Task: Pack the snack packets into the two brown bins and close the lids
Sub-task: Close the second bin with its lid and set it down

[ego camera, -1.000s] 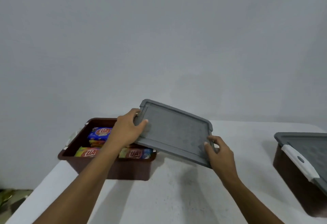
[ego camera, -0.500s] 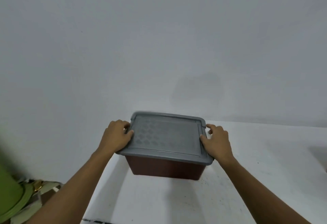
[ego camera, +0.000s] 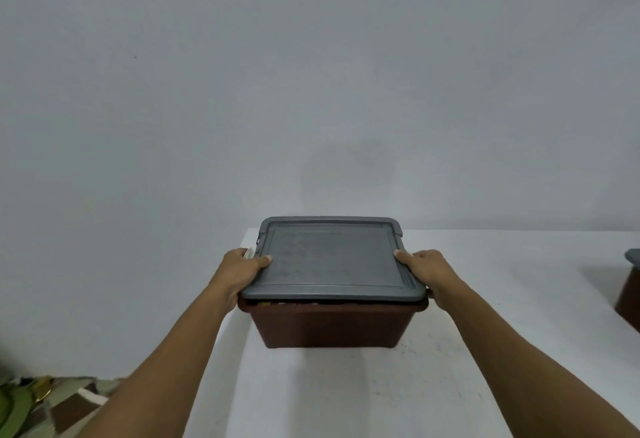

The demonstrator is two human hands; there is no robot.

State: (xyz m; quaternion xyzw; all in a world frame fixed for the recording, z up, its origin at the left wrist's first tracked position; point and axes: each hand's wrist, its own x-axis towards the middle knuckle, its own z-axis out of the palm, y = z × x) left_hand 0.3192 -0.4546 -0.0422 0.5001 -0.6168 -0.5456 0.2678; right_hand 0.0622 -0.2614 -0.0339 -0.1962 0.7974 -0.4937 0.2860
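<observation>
Grey lid (ego camera: 332,261) sits on our brown bin (ego camera: 329,328), left hand (ego camera: 239,271) and right hand (ego camera: 429,273) gripping the lid's opposite edges, thumbs on top.

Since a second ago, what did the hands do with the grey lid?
The grey lid was tilted in the air; it moved left and down onto the brown bin, hiding the snacks. The left hand and right hand still grip its sides. The other bin stayed lidded.
</observation>
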